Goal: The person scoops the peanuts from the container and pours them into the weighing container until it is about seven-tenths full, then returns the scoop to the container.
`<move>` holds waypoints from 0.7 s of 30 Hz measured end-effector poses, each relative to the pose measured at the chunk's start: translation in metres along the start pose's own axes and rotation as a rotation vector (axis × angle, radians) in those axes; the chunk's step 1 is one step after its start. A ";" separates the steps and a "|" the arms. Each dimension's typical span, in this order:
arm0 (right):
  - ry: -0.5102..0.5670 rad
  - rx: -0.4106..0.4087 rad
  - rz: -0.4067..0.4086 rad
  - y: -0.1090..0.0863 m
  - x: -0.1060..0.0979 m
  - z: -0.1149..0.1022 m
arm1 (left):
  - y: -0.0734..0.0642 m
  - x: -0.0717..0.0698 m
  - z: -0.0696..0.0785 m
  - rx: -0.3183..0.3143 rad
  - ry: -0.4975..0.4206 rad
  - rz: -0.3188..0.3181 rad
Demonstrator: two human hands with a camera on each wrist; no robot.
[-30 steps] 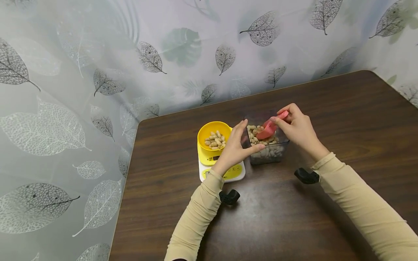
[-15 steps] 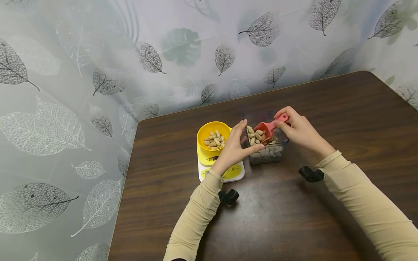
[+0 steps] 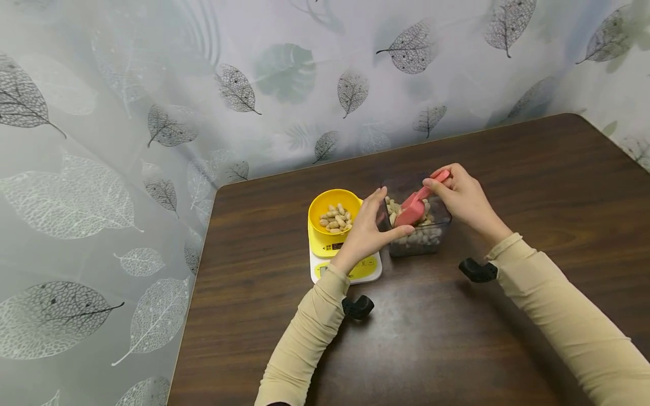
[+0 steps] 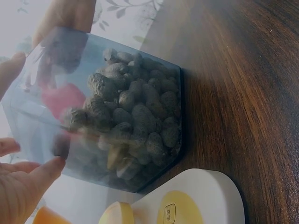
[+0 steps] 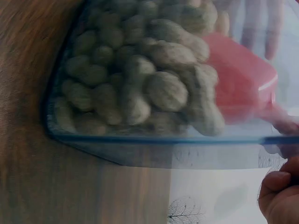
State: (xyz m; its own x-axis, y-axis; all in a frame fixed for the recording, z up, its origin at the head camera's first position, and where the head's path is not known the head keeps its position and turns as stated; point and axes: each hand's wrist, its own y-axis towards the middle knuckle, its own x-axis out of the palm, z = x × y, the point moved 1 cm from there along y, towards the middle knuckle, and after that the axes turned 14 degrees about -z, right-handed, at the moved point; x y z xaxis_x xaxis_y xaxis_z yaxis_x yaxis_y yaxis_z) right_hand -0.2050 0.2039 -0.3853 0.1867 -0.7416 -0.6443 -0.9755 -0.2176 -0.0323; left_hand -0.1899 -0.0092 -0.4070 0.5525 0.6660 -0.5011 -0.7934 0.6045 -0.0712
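Reaching in pale sleeves (image 3: 304,332) over the bench (image 3: 406,355), past the scale (image 3: 358,274). Touching the box (image 3: 418,245), just right of the scale, with the left grip (image 3: 363,230) spread wide, thumb and fingers at its walls. Pinching the scoop (image 3: 411,212) by its handle in the right grip (image 3: 466,197), scoop head inside the box among peanuts (image 3: 392,208). Alongside, seeing more peanuts in the bowl (image 3: 323,200) atop the scale; behind the bench, a leaf-print sheet (image 3: 304,118).

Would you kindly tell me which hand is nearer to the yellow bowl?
Left. In the head view, the left hand is beside the yellow bowl; the right hand is farther off, on the other side of the clear container, its grip on the pink scoop.
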 end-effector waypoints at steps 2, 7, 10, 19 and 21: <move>0.008 0.010 0.001 -0.002 0.001 0.000 | 0.000 0.000 0.001 -0.004 0.002 -0.004; 0.010 -0.014 0.001 -0.004 0.003 0.000 | -0.001 0.001 0.000 -0.008 -0.002 0.002; 0.029 -0.010 -0.013 -0.005 0.004 0.001 | -0.002 0.002 -0.001 -0.007 0.002 0.005; 0.098 -0.054 -0.064 -0.008 0.005 0.003 | -0.002 0.002 -0.001 0.011 -0.015 0.014; 0.103 -0.059 -0.060 -0.008 0.004 0.002 | -0.001 0.002 0.000 0.009 -0.015 0.011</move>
State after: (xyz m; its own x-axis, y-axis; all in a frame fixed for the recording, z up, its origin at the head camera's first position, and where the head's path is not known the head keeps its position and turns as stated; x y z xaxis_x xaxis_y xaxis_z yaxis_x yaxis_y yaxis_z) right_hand -0.1966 0.2045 -0.3894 0.2584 -0.7865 -0.5609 -0.9543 -0.2981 -0.0216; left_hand -0.1879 -0.0084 -0.4084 0.5476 0.6790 -0.4890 -0.7971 0.6011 -0.0580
